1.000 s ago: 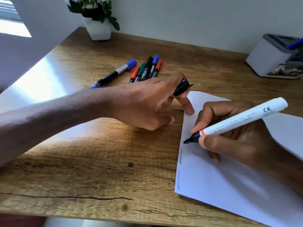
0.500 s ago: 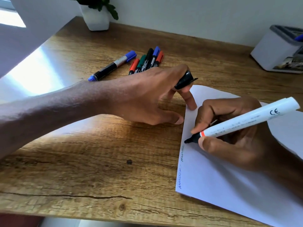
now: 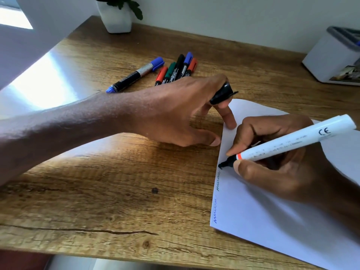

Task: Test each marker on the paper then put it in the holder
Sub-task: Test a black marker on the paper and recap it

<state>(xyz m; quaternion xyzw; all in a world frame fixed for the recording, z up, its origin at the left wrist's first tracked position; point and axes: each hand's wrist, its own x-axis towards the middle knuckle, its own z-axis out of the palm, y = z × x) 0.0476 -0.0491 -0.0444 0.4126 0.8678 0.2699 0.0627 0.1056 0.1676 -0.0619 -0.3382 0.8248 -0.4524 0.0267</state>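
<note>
Your marker (image 3: 292, 142) has its tip on the left edge of the paper (image 3: 272, 221), with the fingers (image 3: 239, 143) of your right hand (image 3: 282, 172) gripping the barrel. You look to be mid-test. Your left hand (image 3: 175, 114) pinches the cap (image 3: 222, 93), one finger pinning the paper. Next you likely scribble, recap, then reach far right to the holder (image 3: 329, 61).

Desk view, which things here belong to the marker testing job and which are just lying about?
Job: white marker in the right hand, black cap in the left hand, paper, six waiting markers, white holder.
Lying about: potted plant.
</note>
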